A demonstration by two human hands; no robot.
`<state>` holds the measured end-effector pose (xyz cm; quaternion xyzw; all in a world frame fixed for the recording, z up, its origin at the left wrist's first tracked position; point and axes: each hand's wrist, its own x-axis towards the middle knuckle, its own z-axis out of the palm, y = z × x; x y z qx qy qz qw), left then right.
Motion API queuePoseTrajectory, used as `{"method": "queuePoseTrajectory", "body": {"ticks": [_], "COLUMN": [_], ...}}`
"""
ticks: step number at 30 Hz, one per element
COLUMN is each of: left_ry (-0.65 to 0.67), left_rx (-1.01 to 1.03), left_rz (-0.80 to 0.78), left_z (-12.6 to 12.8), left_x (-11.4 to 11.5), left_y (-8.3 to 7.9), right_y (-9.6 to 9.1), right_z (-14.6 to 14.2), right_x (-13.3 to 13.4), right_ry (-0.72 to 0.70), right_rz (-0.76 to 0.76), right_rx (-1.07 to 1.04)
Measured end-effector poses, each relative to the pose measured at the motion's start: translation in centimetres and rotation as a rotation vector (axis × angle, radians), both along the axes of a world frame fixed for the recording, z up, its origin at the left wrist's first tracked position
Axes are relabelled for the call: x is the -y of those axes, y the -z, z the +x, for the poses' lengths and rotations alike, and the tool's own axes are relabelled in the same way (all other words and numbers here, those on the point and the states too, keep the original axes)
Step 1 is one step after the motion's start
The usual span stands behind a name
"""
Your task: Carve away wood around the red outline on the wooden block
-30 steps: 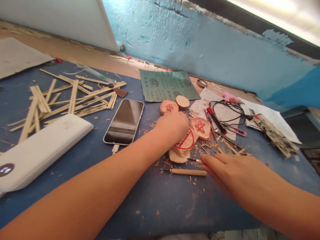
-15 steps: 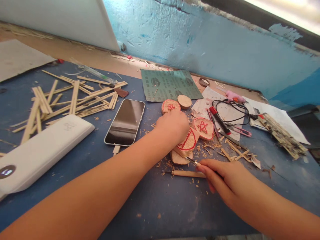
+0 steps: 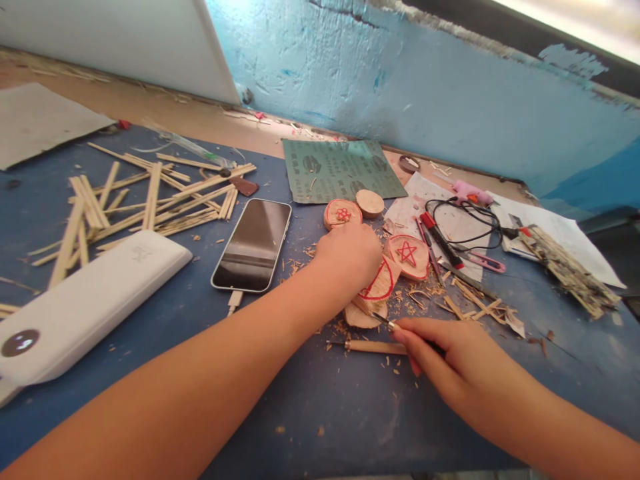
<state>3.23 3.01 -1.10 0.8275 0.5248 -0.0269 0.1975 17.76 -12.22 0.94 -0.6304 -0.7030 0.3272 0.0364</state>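
My left hand is closed on a wood slice with red lines drawn on its top, and the fingers cover part of it. Pinched in my right hand is a carving tool with a thin metal shaft, its tip against the slice's near edge. Beneath lies a plain wood piece. A second carving tool with a pale wooden handle rests on the table just below. Beside the held slice are one with a red star and one with a red flower.
Shavings surround the slices. A phone, a white power bank and loose wooden sticks lie left. Green sandpaper is behind, with a plain round slice. Rightward are a red-black marker, a pink glue gun and bark.
The whole view has shifted slightly. Both hands keep nearly the same hold, and the carving tool's tip stays at the slice's near edge.
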Motion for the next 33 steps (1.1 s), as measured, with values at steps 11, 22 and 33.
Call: {"method": "queuePoseTrajectory", "body": {"ticks": [11, 22, 33], "left_ry": [-0.032, -0.039, -0.023], "left_rx": [0.029, 0.014, 0.006], "left_rz": [0.040, 0.032, 0.024], "left_z": [0.0, -0.1, 0.3], "left_x": [0.1, -0.1, 0.0], "left_y": [0.1, -0.1, 0.0], "right_y": [-0.9, -1.3, -0.4], "right_z": [2.1, 1.2, 1.9], "right_x": [-0.6, -1.0, -1.1], "right_ry": [-0.648, -0.277, -0.563], "right_rz": [0.791, 0.290, 0.633], "right_rx": [0.491, 0.191, 0.348]}}
